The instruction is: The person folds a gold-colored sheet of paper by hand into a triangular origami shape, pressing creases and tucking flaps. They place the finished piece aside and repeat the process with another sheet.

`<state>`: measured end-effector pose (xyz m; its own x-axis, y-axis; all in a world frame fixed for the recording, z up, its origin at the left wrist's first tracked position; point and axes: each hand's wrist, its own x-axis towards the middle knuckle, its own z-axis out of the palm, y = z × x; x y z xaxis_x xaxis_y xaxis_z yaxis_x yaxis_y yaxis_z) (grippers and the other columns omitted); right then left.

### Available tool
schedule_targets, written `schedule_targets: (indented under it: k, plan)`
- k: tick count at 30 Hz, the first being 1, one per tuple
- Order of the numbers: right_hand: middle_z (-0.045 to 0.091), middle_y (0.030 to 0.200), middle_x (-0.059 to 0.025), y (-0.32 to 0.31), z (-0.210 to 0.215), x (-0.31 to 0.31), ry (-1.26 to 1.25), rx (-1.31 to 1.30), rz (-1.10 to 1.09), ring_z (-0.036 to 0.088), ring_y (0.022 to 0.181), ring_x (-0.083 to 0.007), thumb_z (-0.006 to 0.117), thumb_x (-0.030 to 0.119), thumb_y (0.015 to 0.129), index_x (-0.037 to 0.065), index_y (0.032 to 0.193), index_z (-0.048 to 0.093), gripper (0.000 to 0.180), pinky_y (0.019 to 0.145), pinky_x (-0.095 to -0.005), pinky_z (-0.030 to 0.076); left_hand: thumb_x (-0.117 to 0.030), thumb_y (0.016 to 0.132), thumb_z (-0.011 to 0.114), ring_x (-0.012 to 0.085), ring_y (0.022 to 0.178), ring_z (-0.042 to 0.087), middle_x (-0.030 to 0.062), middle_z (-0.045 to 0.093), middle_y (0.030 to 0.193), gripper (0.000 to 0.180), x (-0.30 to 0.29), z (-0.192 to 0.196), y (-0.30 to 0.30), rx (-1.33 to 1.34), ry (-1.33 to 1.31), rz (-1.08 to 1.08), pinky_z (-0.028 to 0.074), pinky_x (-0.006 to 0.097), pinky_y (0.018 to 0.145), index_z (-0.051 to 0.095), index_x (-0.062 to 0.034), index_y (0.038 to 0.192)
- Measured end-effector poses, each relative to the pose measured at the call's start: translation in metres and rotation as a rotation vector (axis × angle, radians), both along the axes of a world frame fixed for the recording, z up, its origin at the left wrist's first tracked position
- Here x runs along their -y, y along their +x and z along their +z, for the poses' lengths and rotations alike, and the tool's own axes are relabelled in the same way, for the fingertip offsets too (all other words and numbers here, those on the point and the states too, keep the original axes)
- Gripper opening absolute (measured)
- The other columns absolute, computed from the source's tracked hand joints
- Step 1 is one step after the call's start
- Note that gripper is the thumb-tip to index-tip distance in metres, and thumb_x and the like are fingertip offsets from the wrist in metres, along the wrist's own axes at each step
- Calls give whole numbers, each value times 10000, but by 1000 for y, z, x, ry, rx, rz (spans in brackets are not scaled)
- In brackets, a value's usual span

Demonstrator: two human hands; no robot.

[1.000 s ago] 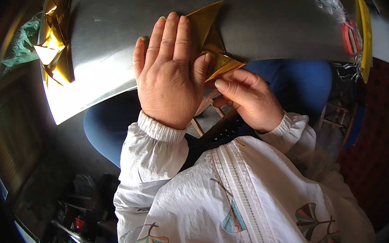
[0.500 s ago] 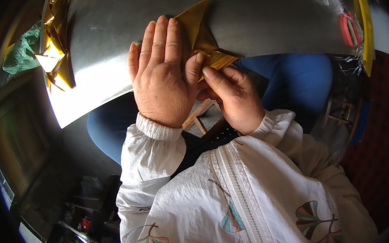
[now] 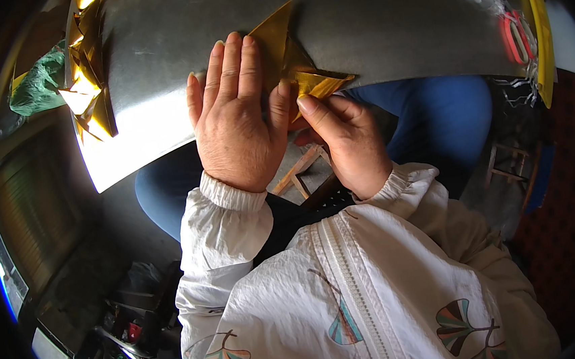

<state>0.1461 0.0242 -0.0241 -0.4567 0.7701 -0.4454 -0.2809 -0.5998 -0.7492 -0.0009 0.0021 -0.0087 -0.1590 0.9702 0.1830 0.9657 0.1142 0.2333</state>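
Gold paper (image 3: 282, 53): folded, at near edge of table (image 3: 384, 30); probably light, slick, easily creased.
Left hand (image 3: 240, 132): open, flat over its left side.
Right hand (image 3: 347, 138): pinching near flap (image 3: 320, 85).
Folded edge (image 3: 325, 79): probably safest hold.

Craft workspace (table (image 3: 384, 30), folded gold sheet (image 3: 273, 45))

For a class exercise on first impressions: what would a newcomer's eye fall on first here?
Probably the folded gold paper at the near edge of the table, the left hand flat over part of it and the right hand pinching its near side. Next, the shiny gold pieces along the table's left end, then the red object near its right end.
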Motion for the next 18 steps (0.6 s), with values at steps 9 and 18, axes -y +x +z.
schedule_targets:
  k: [9, 18]
  plan:
    - [705, 916, -31, 7, 0, 2, -20, 2, -59, 657, 803, -87, 646, 258, 968, 14, 1042, 693, 260, 670, -225, 521, -361, 1018, 428, 293, 1454, 309, 129, 399, 1532, 532, 9, 0, 3, 58, -24, 0, 148, 471, 1193, 416, -102, 1483]
    - [681, 874, -22, 10, 7, 2, 2, 131, -33, 636, 747, -101, 648, 304, 962, 53, 993, 668, 254, 658, -225, 486, -214, 989, 493, 291, 1416, 377, 111, 465, 1487, 458, 13, 1, -1, 141, 28, -33, 209, 494, 1173, 486, -92, 1430]
